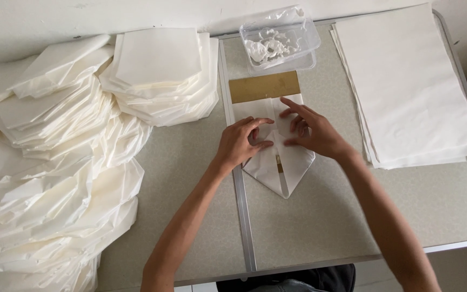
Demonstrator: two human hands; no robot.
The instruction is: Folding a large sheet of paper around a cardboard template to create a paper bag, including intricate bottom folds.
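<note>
Paper: a white folded sheet [276, 162] is lying on the grey surface [320, 216], its pointed end toward the person, pressed flat under both hands.
Left hand [241, 143]: grip narrow, fingertips pressing down on the paper, enclosing nothing.
Right hand [311, 130]: fingers spread, lying flat on the paper.
Gold card [264, 86]: lying just beyond the fingertips, under the paper's far edge.
Tub [280, 39]: clear plastic, sitting past the card.
Stack [406, 81]: flat sheets lying right of the right hand.
Pile [55, 151]: folded pieces heaping left of the left hand.

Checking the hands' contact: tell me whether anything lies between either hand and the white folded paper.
Nothing visible does. The left hand and right hand both rest directly on the white folded paper, near the gold rectangular card.
</note>
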